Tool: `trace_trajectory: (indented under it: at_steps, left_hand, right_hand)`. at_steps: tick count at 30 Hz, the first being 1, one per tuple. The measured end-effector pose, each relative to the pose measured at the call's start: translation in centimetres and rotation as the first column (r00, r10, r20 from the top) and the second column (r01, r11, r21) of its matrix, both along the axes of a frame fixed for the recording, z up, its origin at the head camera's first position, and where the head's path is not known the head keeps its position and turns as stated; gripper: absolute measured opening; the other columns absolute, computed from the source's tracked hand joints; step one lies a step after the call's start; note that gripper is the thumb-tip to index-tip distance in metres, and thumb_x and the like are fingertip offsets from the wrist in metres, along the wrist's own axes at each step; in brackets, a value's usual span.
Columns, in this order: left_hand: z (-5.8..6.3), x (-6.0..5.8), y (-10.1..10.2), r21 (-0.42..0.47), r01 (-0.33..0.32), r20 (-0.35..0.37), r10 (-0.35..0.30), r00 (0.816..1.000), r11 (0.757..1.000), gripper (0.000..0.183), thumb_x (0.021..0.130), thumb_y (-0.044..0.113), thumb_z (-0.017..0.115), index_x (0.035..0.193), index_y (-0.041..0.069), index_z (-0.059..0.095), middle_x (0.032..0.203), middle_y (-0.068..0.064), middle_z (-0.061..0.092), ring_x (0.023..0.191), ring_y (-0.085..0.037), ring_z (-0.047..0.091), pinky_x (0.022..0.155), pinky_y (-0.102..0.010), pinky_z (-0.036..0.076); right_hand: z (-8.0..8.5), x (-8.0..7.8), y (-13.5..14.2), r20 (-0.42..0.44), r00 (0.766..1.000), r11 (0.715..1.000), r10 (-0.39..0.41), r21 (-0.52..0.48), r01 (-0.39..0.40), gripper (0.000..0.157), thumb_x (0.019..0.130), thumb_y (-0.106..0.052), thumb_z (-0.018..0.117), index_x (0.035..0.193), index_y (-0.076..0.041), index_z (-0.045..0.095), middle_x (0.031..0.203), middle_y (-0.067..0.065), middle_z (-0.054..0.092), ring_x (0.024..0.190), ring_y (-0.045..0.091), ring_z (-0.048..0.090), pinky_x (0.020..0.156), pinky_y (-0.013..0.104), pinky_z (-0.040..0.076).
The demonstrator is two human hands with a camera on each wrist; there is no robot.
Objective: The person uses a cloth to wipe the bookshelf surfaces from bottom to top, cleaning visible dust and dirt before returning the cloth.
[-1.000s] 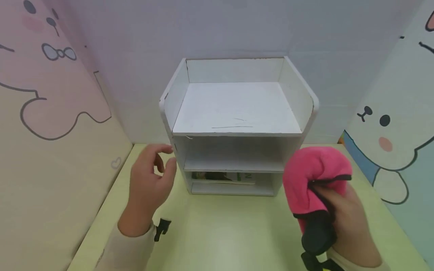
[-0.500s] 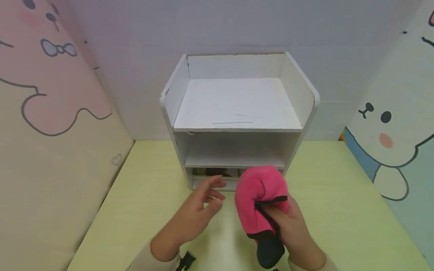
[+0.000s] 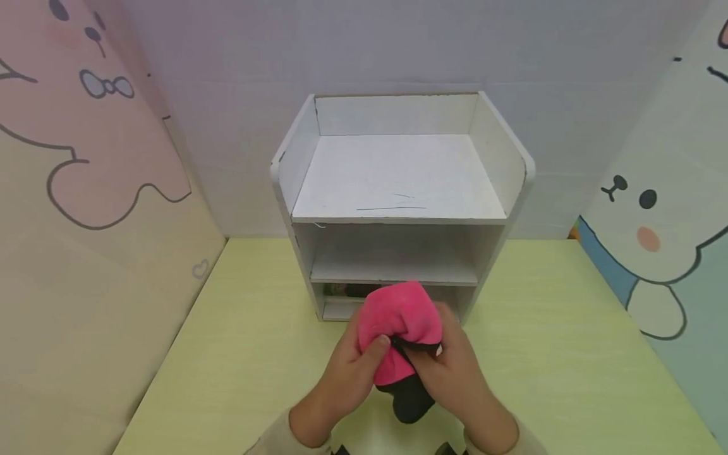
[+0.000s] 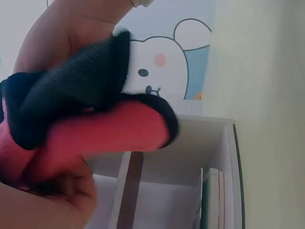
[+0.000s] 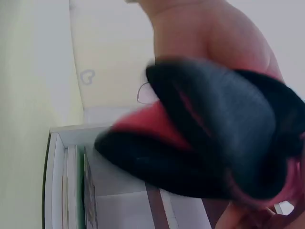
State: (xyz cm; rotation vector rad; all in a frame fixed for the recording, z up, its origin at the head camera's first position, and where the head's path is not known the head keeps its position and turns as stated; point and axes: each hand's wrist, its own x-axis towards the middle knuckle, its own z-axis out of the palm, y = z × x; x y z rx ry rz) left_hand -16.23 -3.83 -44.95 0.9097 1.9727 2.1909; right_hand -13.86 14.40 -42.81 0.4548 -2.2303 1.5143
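Note:
A soft pink fabric item with black trim and a rounded black end (image 3: 400, 309) is held up between both hands, before the shelf. My left hand (image 3: 344, 382) grips its left side, thumb on the pink cloth near the black-edged opening. On the other side my right hand (image 3: 457, 379) grips it, with the thumb at that opening. Most fingers of both hands are hidden behind the cloth. In the left wrist view a black flap (image 4: 78, 86) hangs beside a pink, black-edged part (image 4: 114, 131). The right wrist view shows the black end (image 5: 233, 114) up close, blurred.
A white tiered shelf (image 3: 398, 177) stands on the pale yellow-green table (image 3: 569, 354) against the back wall. Thin books (image 4: 217, 200) stand in its lowest compartment, partly hidden in the head view. Walls with cartoon animals (image 3: 648, 240) bound both sides.
My right hand has brought the pink item from the right to the middle. The left hand has come in from the left, and it now grips the cloth too.

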Motion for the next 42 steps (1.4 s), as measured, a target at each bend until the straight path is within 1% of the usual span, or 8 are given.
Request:
trace_trajectory:
  at_steps: [6,10,16,20,25,31,36,42]
  left_hand:
    - [-0.3,-0.3,0.4,0.003,0.044,0.062,-0.044,0.997,0.999,0.041,0.107,0.008,0.05,0.145,0.009,0.035,0.145,-0.012,0.046,0.136,-0.024,0.042,0.112,-0.034,0.037]
    - [-0.5,-0.4,0.9,0.009,-0.024,0.065,0.023,0.998,1.0,0.042,0.105,0.007,0.054,0.144,0.011,0.039,0.143,-0.008,0.049,0.134,-0.025,0.044,0.111,-0.036,0.038]
    - [-0.4,-0.9,0.8,0.062,-0.132,-0.001,0.132,0.991,0.989,0.036,0.104,0.003,0.055,0.138,0.013,0.049,0.135,-0.007,0.056,0.127,-0.027,0.05,0.107,-0.036,0.042]
    - [-0.2,-1.5,0.0,0.063,-0.189,-0.049,0.193,0.98,0.98,0.032,0.104,0.0,0.053,0.134,0.011,0.052,0.131,-0.008,0.057,0.124,-0.028,0.051,0.104,-0.037,0.045]
    - [0.0,-1.6,-1.4,-0.004,-0.282,-0.027,0.282,0.959,0.959,0.034,0.102,0.001,0.058,0.133,0.015,0.053,0.128,-0.002,0.059,0.121,-0.025,0.053,0.1,-0.036,0.047]
    - [0.1,-1.8,-2.2,0.016,-0.289,-0.066,0.289,0.955,0.957,0.035,0.101,-0.001,0.057,0.133,0.012,0.054,0.13,-0.005,0.058,0.121,-0.028,0.053,0.1,-0.037,0.047]
    - [0.0,-1.7,-2.5,-0.001,-0.303,-0.042,0.302,0.952,0.953,0.038,0.1,-0.001,0.059,0.135,0.013,0.052,0.13,-0.003,0.058,0.12,-0.027,0.054,0.099,-0.036,0.048]
    - [-0.4,-1.6,-2.2,-0.014,-0.296,-0.034,0.295,0.955,0.955,0.036,0.101,0.0,0.058,0.134,0.014,0.05,0.128,-0.003,0.058,0.119,-0.028,0.054,0.098,-0.038,0.048]
  right_hand:
    - [0.0,-0.5,-0.1,0.071,0.993,0.995,-0.094,-0.03,0.096,0.04,0.081,0.002,0.082,0.113,-0.012,0.064,0.106,-0.005,0.069,0.095,0.013,0.063,0.083,0.032,0.052]
    - [0.2,-1.1,-0.3,0.058,0.99,0.992,-0.126,0.015,0.126,0.031,0.079,-0.002,0.084,0.102,-0.015,0.067,0.097,-0.008,0.067,0.088,0.013,0.06,0.079,0.033,0.051]
    - [1.1,-1.5,1.2,0.042,0.999,0.996,0.031,0.087,-0.035,0.03,0.085,-0.002,0.08,0.109,-0.015,0.07,0.1,-0.006,0.064,0.084,0.012,0.059,0.071,0.03,0.051]
    - [3.0,-1.3,3.5,0.009,0.996,0.963,0.093,0.252,-0.093,0.032,0.091,-0.003,0.074,0.12,-0.015,0.07,0.101,-0.007,0.065,0.081,0.01,0.057,0.065,0.029,0.049]
    - [7.9,-1.5,7.0,-0.213,0.977,0.835,0.017,0.54,0.103,0.029,0.09,-0.011,0.075,0.118,-0.008,0.07,0.1,-0.004,0.068,0.083,0.01,0.058,0.065,0.028,0.05]
    - [15.3,-4.4,11.2,-0.466,0.852,0.74,-0.238,0.481,0.47,0.04,0.092,-0.019,0.064,0.123,0.006,0.064,0.099,0.018,0.067,0.079,0.028,0.058,0.072,0.024,0.036]
    - [18.9,-8.0,12.5,-0.147,0.896,0.714,-0.419,0.556,0.425,0.063,0.102,-0.038,0.055,0.148,0.003,0.045,0.118,0.025,0.061,0.096,0.039,0.058,0.08,0.044,0.043]
    - [20.0,-11.4,11.9,0.148,0.871,0.695,-0.469,0.67,0.261,0.091,0.101,-0.065,0.036,0.162,0.001,0.018,0.129,0.03,0.055,0.105,0.045,0.056,0.083,0.064,0.044]
